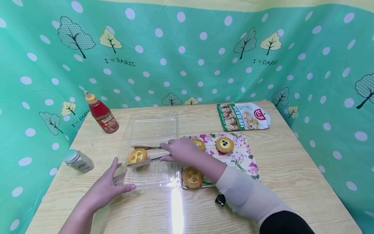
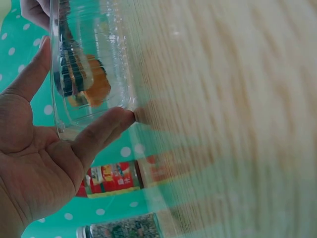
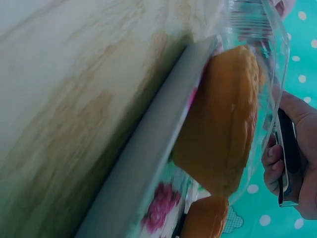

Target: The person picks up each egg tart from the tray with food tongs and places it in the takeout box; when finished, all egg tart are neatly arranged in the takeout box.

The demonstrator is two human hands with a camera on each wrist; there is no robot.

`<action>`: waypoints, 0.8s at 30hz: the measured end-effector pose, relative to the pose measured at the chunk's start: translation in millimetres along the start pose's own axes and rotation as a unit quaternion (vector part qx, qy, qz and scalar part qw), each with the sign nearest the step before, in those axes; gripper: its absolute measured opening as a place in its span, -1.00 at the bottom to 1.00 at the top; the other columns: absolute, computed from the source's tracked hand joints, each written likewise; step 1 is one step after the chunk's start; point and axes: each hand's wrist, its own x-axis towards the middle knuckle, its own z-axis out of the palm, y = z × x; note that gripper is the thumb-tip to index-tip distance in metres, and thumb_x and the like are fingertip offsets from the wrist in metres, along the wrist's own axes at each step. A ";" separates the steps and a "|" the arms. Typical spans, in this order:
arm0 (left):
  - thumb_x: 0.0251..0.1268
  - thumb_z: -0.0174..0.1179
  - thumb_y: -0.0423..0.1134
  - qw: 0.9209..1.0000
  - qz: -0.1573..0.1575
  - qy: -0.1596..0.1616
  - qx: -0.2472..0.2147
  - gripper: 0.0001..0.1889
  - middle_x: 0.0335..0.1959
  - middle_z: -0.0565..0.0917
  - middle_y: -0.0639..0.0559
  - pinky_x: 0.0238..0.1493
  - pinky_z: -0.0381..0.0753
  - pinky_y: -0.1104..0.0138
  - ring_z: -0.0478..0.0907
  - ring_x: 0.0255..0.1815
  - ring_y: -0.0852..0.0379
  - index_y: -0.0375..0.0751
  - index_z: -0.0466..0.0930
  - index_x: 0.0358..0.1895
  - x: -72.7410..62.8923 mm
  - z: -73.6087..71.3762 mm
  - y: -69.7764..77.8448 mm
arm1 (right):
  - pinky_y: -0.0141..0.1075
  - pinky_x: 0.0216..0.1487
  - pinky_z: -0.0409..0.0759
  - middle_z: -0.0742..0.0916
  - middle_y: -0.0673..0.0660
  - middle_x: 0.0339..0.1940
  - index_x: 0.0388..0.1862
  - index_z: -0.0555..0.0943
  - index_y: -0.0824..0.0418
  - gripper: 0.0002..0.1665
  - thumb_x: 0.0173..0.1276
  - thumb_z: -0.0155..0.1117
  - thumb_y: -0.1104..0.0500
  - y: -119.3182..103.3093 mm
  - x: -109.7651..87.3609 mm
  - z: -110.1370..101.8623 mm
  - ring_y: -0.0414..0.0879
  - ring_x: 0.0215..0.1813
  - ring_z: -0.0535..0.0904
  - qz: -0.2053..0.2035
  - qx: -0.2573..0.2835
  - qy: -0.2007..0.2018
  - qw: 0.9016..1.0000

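Note:
My right hand (image 1: 182, 151) grips metal tongs (image 1: 149, 160), their two arms spread either side of an egg tart (image 1: 137, 156). That tart sits toward the left of the near half of a clear plastic clamshell box (image 1: 155, 177), whose lid (image 1: 155, 126) lies folded back. In the right wrist view, the tongs' dark handle (image 3: 287, 139) lies in the fingers. At the box's near left corner is my left hand (image 1: 106, 187), thumb and fingers extended. The left wrist view shows its fingertips (image 2: 124, 116) low against the box wall.
Right of the box, a floral tray (image 1: 249, 162) bears several tarts, including one (image 1: 224, 144) with dark dots and one (image 1: 193, 177) at the near edge. A red sauce bottle (image 1: 103, 115) and a capped jar (image 1: 79, 161) stand left. A food packet (image 1: 243, 116) lies back right.

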 end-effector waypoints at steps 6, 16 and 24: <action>0.05 0.41 0.20 1.000 -0.003 0.001 0.012 0.38 0.56 -0.11 -0.42 0.29 0.44 -0.12 0.27 0.41 -0.37 -0.20 -0.60 0.54 -0.1 0.5 -0.8 | -0.22 -0.27 0.73 0.75 0.00 0.03 0.38 0.46 -0.08 -0.25 0.39 -0.06 -0.45 -7.5 6.6 0.7 -0.10 -0.19 0.73 -0.002 -0.022 0.014 1.000; 0.02 0.41 0.23 1.000 -0.001 0.010 0.028 0.39 0.56 -0.10 -0.43 0.35 0.26 -0.25 0.30 0.39 -0.36 -0.21 -0.57 0.55 -1.3 0.1 0.5 | -0.24 -0.34 0.72 0.74 0.01 0.02 0.42 0.42 -0.08 -0.23 0.39 -0.05 -0.44 -16.6 13.9 4.0 -0.09 -0.27 0.70 0.012 -0.012 0.003 1.000; 0.03 0.40 0.23 1.000 0.002 0.006 0.022 0.38 0.56 -0.11 -0.43 0.32 0.37 -0.18 0.31 0.39 -0.36 -0.19 -0.59 0.55 -0.3 0.3 -0.9 | -0.23 -0.30 0.73 0.70 0.03 0.12 0.46 0.37 -0.10 -0.21 0.38 -0.05 -0.45 -20.6 16.6 6.6 -0.06 -0.22 0.71 0.025 -0.019 -0.018 0.999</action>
